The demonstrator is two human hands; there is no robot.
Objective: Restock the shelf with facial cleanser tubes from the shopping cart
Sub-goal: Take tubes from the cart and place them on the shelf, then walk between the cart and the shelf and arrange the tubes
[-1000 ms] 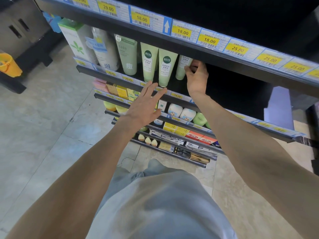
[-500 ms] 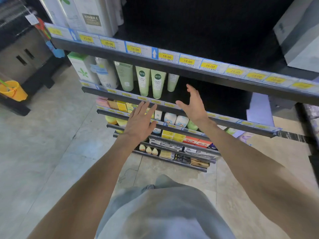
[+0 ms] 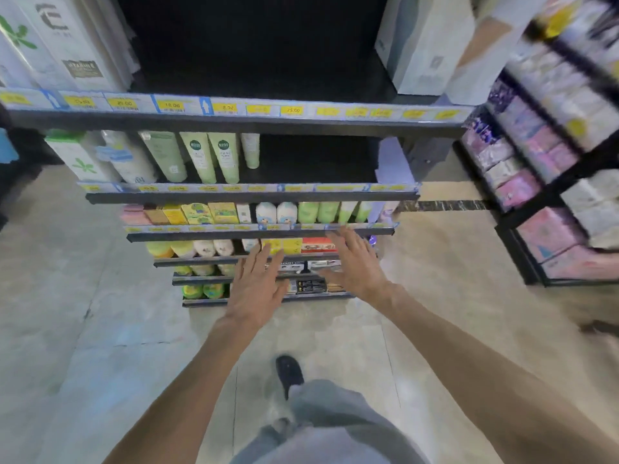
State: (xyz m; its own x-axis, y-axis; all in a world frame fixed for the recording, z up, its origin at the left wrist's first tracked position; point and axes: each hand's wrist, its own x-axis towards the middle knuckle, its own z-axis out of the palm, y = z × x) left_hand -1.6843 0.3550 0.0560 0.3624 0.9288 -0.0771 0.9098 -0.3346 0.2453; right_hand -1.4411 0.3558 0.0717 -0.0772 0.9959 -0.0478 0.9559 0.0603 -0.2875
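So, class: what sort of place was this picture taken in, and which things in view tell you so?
Most likely a shop aisle, in the skincare section. Tiered shelves carry yellow price labels along their edges, rows of green cleanser tubes stand facing out, and pink packaged goods fill a neighbouring rack.

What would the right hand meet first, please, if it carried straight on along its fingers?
Probably the price rail just beyond the right hand's fingertips, then the green tubes above that rail. Depth is unclear from this single view.

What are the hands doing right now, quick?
Left hand: open, fingers spread, holding nothing.
Right hand: open, fingers spread, holding nothing.
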